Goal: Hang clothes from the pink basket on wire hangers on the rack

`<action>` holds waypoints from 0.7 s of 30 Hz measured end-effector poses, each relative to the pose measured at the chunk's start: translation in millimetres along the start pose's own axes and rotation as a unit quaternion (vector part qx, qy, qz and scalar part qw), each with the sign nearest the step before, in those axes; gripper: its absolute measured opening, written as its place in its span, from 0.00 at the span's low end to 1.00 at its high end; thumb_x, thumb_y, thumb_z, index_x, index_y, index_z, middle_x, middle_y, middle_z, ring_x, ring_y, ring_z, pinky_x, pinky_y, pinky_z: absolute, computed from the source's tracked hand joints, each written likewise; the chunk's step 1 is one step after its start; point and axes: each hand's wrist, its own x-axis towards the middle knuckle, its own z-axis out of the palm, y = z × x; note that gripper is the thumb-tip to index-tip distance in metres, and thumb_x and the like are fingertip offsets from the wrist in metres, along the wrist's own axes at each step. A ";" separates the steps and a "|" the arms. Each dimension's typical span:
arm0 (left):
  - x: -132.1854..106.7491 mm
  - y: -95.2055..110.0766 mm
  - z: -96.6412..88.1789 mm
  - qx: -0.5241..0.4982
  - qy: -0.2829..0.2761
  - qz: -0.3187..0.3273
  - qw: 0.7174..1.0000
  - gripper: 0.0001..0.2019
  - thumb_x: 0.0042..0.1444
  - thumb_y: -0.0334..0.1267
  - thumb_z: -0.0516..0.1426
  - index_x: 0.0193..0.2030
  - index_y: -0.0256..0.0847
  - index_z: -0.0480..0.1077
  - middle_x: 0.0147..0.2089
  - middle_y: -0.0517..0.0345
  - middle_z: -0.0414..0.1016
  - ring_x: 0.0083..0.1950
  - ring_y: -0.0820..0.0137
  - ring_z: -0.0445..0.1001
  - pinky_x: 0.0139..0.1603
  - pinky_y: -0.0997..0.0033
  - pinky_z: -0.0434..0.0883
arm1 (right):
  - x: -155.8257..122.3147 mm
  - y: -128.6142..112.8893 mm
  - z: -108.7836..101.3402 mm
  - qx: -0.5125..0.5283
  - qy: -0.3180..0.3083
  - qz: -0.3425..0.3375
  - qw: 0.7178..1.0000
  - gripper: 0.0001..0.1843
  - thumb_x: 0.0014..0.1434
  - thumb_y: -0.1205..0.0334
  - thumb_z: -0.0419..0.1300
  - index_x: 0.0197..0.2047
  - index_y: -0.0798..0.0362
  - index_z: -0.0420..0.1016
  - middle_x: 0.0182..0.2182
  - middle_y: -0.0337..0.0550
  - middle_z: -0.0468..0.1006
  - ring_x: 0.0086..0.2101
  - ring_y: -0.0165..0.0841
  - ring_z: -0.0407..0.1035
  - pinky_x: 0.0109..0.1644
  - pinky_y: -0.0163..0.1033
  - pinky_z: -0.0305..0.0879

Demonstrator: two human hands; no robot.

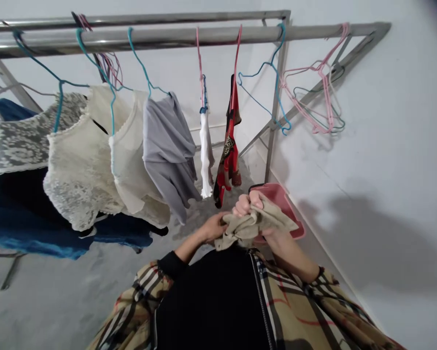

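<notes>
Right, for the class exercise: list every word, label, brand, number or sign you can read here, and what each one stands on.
There are none to read.
The beige cloth, pink basin and metal rail show no legible lettering.
The red-and-black garment and plaid jacket show patterns, not readable words.

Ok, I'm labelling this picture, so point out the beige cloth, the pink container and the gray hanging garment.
Beige cloth (245, 226): head view, on its crumpled middle.
Pink container (279, 195): head view, on its inner surface.
Gray hanging garment (169, 148): head view, mid-body.
</notes>
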 end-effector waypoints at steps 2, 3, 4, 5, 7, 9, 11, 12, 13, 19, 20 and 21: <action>-2.8 -6.9 1.5 -0.015 -0.017 -0.021 1.000 0.18 0.40 0.44 0.67 0.37 0.34 0.76 0.31 0.56 0.79 0.34 0.66 0.75 0.38 0.70 0.71 | 5.0 -0.8 -2.4 0.023 -0.032 0.006 0.999 0.22 0.52 0.37 0.57 0.25 0.47 0.62 0.24 0.42 0.65 0.31 0.37 0.63 0.38 0.45 0.66; -4.5 -6.9 -0.4 -0.017 -0.016 -0.022 0.999 0.17 0.43 0.46 0.65 0.35 0.34 0.76 0.29 0.56 0.78 0.32 0.67 0.75 0.36 0.70 0.70 | 6.1 -2.0 -6.2 0.039 -0.056 0.014 0.998 0.22 0.51 0.38 0.57 0.24 0.47 0.61 0.24 0.41 0.65 0.30 0.36 0.63 0.37 0.44 0.66; -6.3 -4.4 -4.1 -0.024 -0.003 -0.018 1.000 0.17 0.45 0.48 0.63 0.35 0.34 0.76 0.29 0.56 0.78 0.31 0.68 0.74 0.35 0.70 0.70 | 6.1 -3.8 -11.3 0.053 -0.084 0.026 0.995 0.21 0.52 0.39 0.58 0.24 0.48 0.61 0.25 0.42 0.65 0.30 0.36 0.63 0.38 0.44 0.66; -8.2 0.6 -9.2 -0.041 0.020 -0.012 0.999 0.18 0.46 0.49 0.62 0.36 0.35 0.75 0.29 0.56 0.78 0.31 0.69 0.74 0.35 0.71 0.70 | 5.3 -6.2 -17.6 0.056 -0.114 0.039 0.991 0.20 0.52 0.41 0.58 0.25 0.48 0.62 0.26 0.42 0.66 0.31 0.36 0.64 0.38 0.43 0.65; -13.0 16.8 -21.5 -0.102 0.077 -0.004 0.992 0.16 0.45 0.46 0.62 0.37 0.36 0.75 0.31 0.56 0.79 0.32 0.70 0.75 0.36 0.72 0.71 | 3.0 -12.5 -32.1 0.007 -0.175 0.061 0.983 0.16 0.54 0.47 0.57 0.25 0.49 0.65 0.28 0.42 0.68 0.31 0.35 0.64 0.38 0.41 0.65; -20.4 37.5 -32.4 -0.172 0.116 -0.009 0.978 0.13 0.42 0.42 0.63 0.35 0.38 0.74 0.31 0.58 0.79 0.31 0.70 0.76 0.37 0.72 0.72 | 2.5 -20.4 -47.3 -0.108 -0.248 0.072 0.960 0.10 0.55 0.55 0.57 0.27 0.51 0.70 0.28 0.42 0.70 0.32 0.33 0.66 0.38 0.39 0.65; -30.2 57.2 -38.0 -0.199 0.117 -0.027 0.973 0.12 0.40 0.40 0.63 0.33 0.39 0.72 0.29 0.60 0.78 0.29 0.69 0.75 0.35 0.70 0.72 | 7.0 -29.4 -62.5 -0.225 -0.319 0.057 0.919 0.06 0.55 0.63 0.56 0.32 0.52 0.74 0.32 0.42 0.74 0.34 0.33 0.68 0.42 0.39 0.66; -35.2 65.1 -38.5 -0.191 0.113 -0.034 0.975 0.12 0.40 0.40 0.63 0.32 0.39 0.72 0.27 0.60 0.77 0.27 0.70 0.75 0.33 0.70 0.72 | 12.0 -34.2 -70.4 -0.273 -0.323 0.031 0.906 0.07 0.55 0.65 0.56 0.36 0.51 0.76 0.36 0.43 0.76 0.37 0.33 0.69 0.45 0.39 0.67; -39.8 71.4 -37.5 -0.172 0.110 -0.037 0.978 0.11 0.40 0.40 0.63 0.31 0.39 0.71 0.26 0.61 0.76 0.26 0.71 0.74 0.31 0.71 0.71 | 19.5 -39.1 -78.7 -0.316 -0.290 -0.011 0.903 0.09 0.56 0.66 0.56 0.38 0.51 0.76 0.40 0.44 0.76 0.41 0.33 0.70 0.49 0.41 0.66; -44.5 77.6 -20.3 -0.026 0.100 0.001 0.995 0.10 0.41 0.43 0.60 0.25 0.38 0.67 0.19 0.66 0.67 0.19 0.77 0.63 0.22 0.79 0.59 | 117.1 -66.9 -132.8 -0.442 0.285 -0.176 0.832 0.23 0.59 0.59 0.59 0.57 0.54 0.67 0.56 0.54 0.69 0.54 0.39 0.63 0.60 0.50 0.59; -42.7 76.2 -18.6 -0.011 0.100 0.004 0.995 0.10 0.41 0.43 0.58 0.25 0.38 0.67 0.19 0.66 0.65 0.19 0.78 0.62 0.22 0.79 0.58 | 135.9 -70.2 -138.3 -0.453 0.304 -0.152 0.824 0.28 0.58 0.57 0.62 0.59 0.57 0.64 0.59 0.58 0.66 0.55 0.39 0.61 0.61 0.51 0.56; -40.9 74.8 -17.7 0.002 0.103 0.009 0.995 0.10 0.42 0.43 0.57 0.24 0.38 0.66 0.18 0.67 0.64 0.19 0.78 0.60 0.22 0.79 0.57 | 152.5 -72.7 -141.7 -0.465 0.295 -0.126 0.825 0.31 0.58 0.56 0.63 0.60 0.61 0.62 0.60 0.61 0.65 0.56 0.40 0.60 0.63 0.53 0.54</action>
